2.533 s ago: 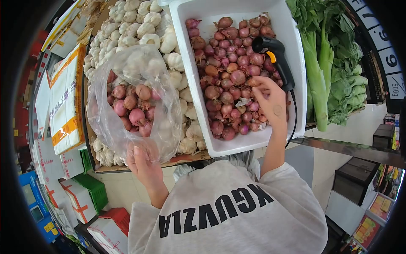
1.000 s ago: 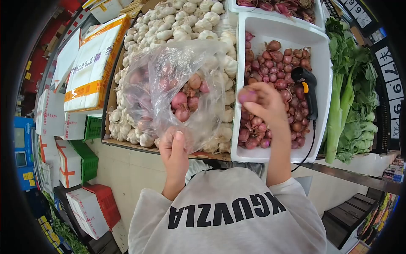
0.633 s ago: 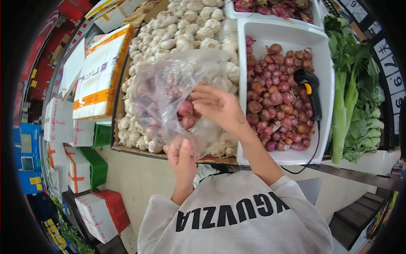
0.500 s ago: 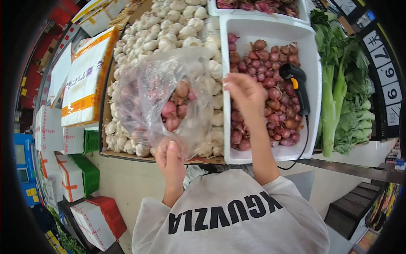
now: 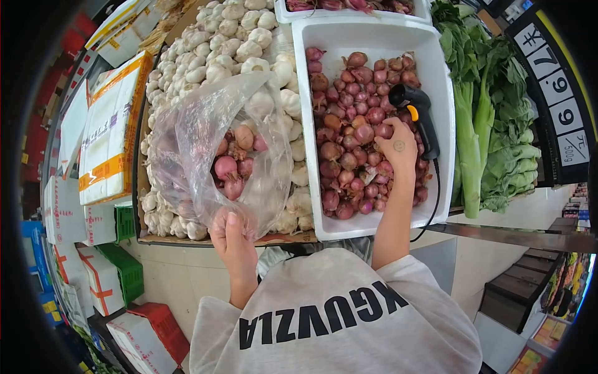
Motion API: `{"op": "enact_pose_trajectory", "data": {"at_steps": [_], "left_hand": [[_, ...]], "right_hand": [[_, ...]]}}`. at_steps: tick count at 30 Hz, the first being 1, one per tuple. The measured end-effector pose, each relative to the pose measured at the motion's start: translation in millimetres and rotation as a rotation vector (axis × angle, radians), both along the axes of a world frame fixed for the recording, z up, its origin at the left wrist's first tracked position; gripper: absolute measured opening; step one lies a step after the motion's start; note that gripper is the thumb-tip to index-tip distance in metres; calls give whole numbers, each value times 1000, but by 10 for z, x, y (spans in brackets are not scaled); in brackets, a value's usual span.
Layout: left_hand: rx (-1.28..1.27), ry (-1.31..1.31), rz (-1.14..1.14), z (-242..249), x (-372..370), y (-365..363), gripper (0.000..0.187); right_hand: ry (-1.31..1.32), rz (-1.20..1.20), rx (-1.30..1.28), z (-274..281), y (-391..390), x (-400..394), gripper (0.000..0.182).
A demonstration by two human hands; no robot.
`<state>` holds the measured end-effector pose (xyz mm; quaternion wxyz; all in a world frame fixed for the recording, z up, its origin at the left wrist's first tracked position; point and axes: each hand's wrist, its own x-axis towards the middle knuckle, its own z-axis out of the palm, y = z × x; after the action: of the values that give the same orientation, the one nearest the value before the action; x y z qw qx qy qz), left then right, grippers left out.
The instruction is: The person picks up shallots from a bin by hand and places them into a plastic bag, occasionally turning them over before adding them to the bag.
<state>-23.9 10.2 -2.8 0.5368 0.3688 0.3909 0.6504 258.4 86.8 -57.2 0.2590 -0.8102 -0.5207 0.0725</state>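
Note:
My left hand point(image 5: 234, 243) pinches the near rim of a clear plastic bag point(image 5: 198, 137), thumb on top. Inside the bag's mouth several red shallots point(image 5: 225, 167) show; others blur through the film. The bag rests over a bed of garlic bulbs point(image 5: 215, 47). My right hand point(image 5: 399, 144) reaches into a white foam box point(image 5: 374, 37) holding many loose shallots point(image 5: 349, 161). Its fingers close around one shallot point(image 5: 384, 131) among them, partly hiding it. Just beyond that hand lies a black barcode scanner point(image 5: 427, 128) with an orange trigger, on the shallots.
Leafy green stalks point(image 5: 476, 137) lie right of the foam box, beside a price sign point(image 5: 557, 93). The scanner's cable point(image 5: 438, 199) runs over the box's near edge. Taped white foam boxes point(image 5: 112, 134) stand at left, with green crates point(image 5: 121, 271) below.
My right hand has moved from above the box's left side to the right and down among the shallots, closing on one. My left hand still holds the bag. The view has shifted slightly.

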Motion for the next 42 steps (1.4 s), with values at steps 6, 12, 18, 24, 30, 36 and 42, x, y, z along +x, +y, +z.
{"op": "enact_pose_trajectory", "data": {"at_steps": [6, 12, 18, 24, 30, 36, 42], "left_hand": [[-25, 20, 37, -2, 9, -26, 20], [-36, 0, -5, 16, -16, -11, 22], [-42, 14, -54, 20, -9, -11, 23], [-60, 10, 8, 57, 19, -53, 22], [19, 43, -22, 33, -5, -28, 22], [-81, 58, 20, 44, 11, -2, 25], [-27, 78, -39, -4, -8, 41, 28]], "right_hand": [[725, 114, 118, 138, 31, -68, 28], [1611, 535, 119, 266, 72, -469, 26], [1412, 862, -250, 673, 175, -1379, 30], [765, 984, 408, 646, 405, -2143, 29], [1058, 1003, 24, 736, 339, -1761, 27], [1046, 556, 316, 419, 404, -755, 21], [173, 158, 134, 78, 316, 123, 31]]}}
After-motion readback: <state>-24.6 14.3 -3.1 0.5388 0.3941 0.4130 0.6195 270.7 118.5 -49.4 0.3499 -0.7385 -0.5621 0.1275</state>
